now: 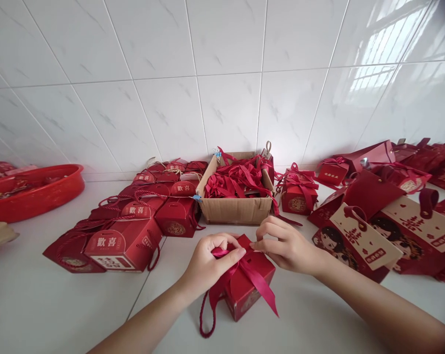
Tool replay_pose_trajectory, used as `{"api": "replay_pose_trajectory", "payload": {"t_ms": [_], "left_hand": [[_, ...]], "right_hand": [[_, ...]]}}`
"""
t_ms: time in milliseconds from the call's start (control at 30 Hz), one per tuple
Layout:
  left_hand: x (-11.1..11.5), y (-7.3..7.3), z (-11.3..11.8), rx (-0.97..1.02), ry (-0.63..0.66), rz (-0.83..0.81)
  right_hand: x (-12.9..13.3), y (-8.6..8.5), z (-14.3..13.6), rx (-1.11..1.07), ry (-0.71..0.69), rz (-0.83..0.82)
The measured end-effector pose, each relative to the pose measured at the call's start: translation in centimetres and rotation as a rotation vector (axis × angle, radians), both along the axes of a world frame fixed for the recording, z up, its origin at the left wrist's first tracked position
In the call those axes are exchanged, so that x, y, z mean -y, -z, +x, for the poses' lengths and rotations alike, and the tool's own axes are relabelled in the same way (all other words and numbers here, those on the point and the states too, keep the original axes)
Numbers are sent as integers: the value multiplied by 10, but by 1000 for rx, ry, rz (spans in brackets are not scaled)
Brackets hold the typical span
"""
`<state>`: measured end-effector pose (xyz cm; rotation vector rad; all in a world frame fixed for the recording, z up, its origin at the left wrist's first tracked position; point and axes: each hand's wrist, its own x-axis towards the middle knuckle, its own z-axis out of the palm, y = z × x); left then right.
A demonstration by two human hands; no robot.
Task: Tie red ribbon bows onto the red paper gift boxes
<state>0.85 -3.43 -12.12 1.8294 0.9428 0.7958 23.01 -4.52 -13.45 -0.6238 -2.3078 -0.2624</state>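
A small red gift box [261, 265] sits on the pale tabletop in front of me, with a shiny magenta ribbon [261, 287] across its top and one tail hanging over the near side. My left hand [211, 263] is closed on the ribbon, thumb and fingers pinching it at the box's left. At the far right of the top, my right hand [281, 243] has its fingers pinched together at the lid; whatever lies between those fingertips is hidden. A dark red cord loop [207, 322] hangs from the box's left side onto the table.
Behind the box stands a cardboard carton [237, 211] full of red ribbons. Several red boxes with cord handles [124, 241] are grouped at left, near a red plastic basin [56, 189]. A ribboned box [299, 196] and printed gift bags [366, 236] occupy the right. White tiled wall [229, 108] rises behind.
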Motion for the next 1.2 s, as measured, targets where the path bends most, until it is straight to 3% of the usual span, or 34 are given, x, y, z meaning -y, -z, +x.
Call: {"api": "replay_pose_trajectory", "payload": {"t_ms": [500,600,700,833,967,1200], "left_hand": [[1,6,3,27,37,79],[1,7,1,21,23,40],[3,5,-3,22,89,-45],[3,5,-10,84,228,-97],[-2,8,-14,153,273,-159],[-3,7,-14,256,299,-312]], "right_hand": [[0,-7,7,139,101,131],[-1,-5,7,103,88,124],[-1,-2,5,36,84,124],[2,-3,4,-97,34,-68],[9,-12,2,-206,-40,-294],[26,-15,-19,-228,134,-379]]}}
